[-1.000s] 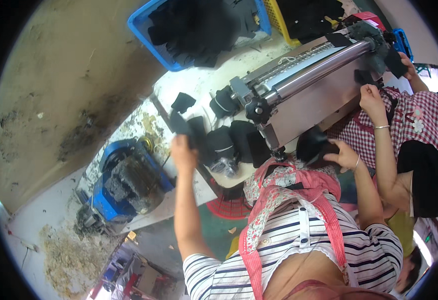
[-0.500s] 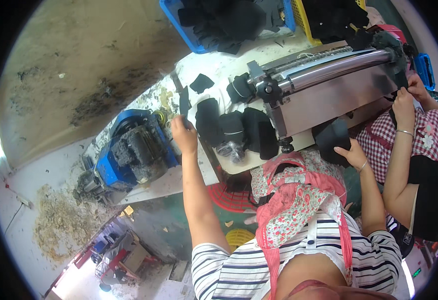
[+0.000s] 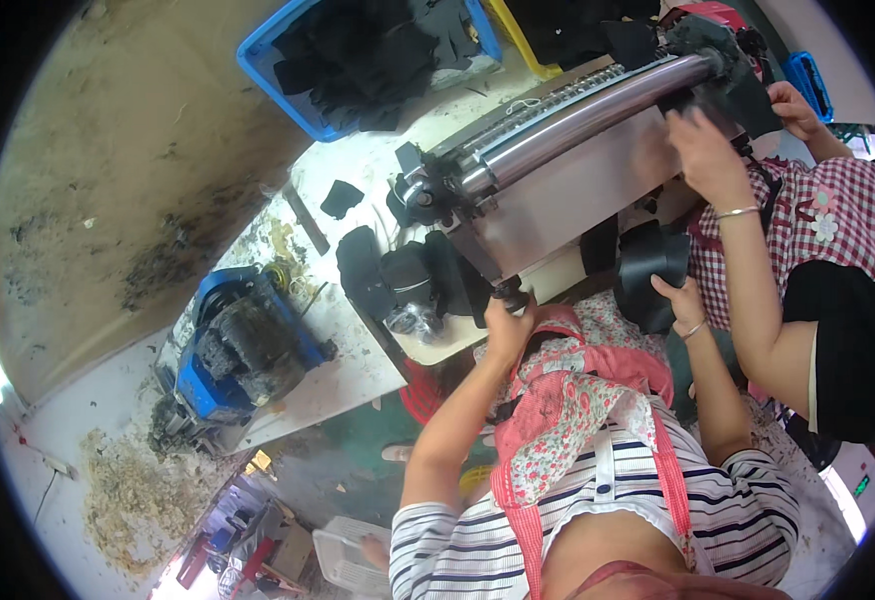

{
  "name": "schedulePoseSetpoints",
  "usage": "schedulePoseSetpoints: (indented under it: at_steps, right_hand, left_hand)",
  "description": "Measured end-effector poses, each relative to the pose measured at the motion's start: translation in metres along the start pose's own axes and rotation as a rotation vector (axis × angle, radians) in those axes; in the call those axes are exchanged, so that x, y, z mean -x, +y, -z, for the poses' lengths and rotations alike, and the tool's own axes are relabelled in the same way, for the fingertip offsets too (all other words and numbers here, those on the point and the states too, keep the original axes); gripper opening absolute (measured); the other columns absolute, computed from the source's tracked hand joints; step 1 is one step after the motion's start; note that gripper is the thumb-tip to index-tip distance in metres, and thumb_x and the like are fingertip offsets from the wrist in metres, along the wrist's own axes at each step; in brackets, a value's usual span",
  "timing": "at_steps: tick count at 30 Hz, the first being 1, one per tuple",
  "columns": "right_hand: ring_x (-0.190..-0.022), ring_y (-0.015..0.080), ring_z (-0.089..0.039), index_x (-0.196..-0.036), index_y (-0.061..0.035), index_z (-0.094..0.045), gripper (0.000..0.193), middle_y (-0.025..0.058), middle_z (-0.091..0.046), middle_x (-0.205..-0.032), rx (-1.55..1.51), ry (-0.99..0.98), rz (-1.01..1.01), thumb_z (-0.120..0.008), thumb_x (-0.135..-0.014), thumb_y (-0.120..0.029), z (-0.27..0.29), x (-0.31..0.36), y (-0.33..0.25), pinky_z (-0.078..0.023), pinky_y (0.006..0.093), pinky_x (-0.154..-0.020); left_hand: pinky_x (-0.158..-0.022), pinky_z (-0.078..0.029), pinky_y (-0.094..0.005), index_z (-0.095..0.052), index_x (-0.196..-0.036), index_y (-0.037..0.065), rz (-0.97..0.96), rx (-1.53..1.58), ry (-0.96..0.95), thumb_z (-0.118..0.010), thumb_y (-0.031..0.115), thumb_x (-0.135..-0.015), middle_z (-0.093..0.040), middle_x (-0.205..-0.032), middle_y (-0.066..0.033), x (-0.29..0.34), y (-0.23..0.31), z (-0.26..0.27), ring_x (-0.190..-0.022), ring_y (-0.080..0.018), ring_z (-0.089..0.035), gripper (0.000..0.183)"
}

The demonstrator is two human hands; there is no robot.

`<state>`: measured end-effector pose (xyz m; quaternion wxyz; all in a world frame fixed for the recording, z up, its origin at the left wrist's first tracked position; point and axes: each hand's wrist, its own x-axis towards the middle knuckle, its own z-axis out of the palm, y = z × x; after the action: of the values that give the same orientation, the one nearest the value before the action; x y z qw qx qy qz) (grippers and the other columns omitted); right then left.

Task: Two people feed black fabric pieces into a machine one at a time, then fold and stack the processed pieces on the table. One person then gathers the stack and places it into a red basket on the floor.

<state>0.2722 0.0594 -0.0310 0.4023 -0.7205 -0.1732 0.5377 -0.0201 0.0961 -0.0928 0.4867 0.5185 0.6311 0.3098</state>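
Note:
My left hand (image 3: 507,328) is closed round a black knob (image 3: 511,291) at the near lower corner of a metal roller machine (image 3: 568,235). In my right hand (image 3: 680,303), held low by the machine's front, is a curved stack of black sheet pieces (image 3: 648,275); thumb and fingers pinch its right edge. Left of the machine, several black pieces (image 3: 363,272) and a crumpled clear plastic bag (image 3: 416,322) lie on a pale board. One small black piece (image 3: 342,199) lies apart from them, farther back.
A lint-caked blue motor unit (image 3: 248,350) stands left on the white table. At the back are a blue crate (image 3: 263,62) and a yellow crate (image 3: 518,38) holding black pieces. Close on my right, a co-worker's hand (image 3: 708,155) is over the machine; their other hand (image 3: 796,110) is beyond.
My left hand has moved right and nearer, from beside a dark strip to the machine's knob. The co-worker's nearer hand has moved left over the machine. The whole view has shifted.

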Motion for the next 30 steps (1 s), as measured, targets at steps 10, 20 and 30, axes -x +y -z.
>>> schedulePoseSetpoints:
  at_steps: [10, 20, 30]
  right_hand:
    - [-0.084, 0.0132, -0.059, -0.103, 0.0002, -0.059, 0.028, 0.0046, -0.063, -0.096, -0.015, 0.044, -0.021, -0.068, -0.078, -0.009, 0.019, -0.002, -0.009, -0.046, 0.0269, -0.075]
    - [-0.085, 0.0152, -0.058, -0.105, 0.0008, -0.057, 0.032, 0.0059, -0.062, -0.097, 0.159, 0.076, 0.09, -0.069, -0.076, -0.007, 0.046, -0.014, 0.018, -0.046, 0.0282, -0.078]
    - [-0.088, 0.017, -0.059, -0.107, 0.0012, -0.055, 0.032, 0.0078, -0.061, -0.101, 0.205, 0.004, 0.298, -0.067, -0.079, -0.01, 0.03, -0.013, -0.005, -0.046, 0.0286, -0.08]
  left_hand:
    - [-0.082, -0.043, -0.0394, -0.052, -0.106, 0.004, -0.757, -0.615, -0.332, -0.059, 0.021, -0.078, -0.051, -0.106, -0.017, -0.04, 0.009, -0.161, -0.096, -0.0361, -0.05, 0.033]
    - [-0.069, -0.046, -0.0378, -0.048, -0.095, -0.001, 0.034, -0.08, 0.145, -0.063, 0.006, -0.072, -0.058, -0.085, -0.0205, 0.01, -0.03, -0.037, -0.08, -0.033, -0.059, 0.028]
    - [-0.079, -0.038, -0.0395, -0.044, -0.096, -0.001, 0.175, -0.318, 0.568, -0.076, 0.013, -0.066, -0.045, -0.092, -0.0192, 0.021, -0.069, 0.009, -0.09, -0.0357, -0.046, 0.046]
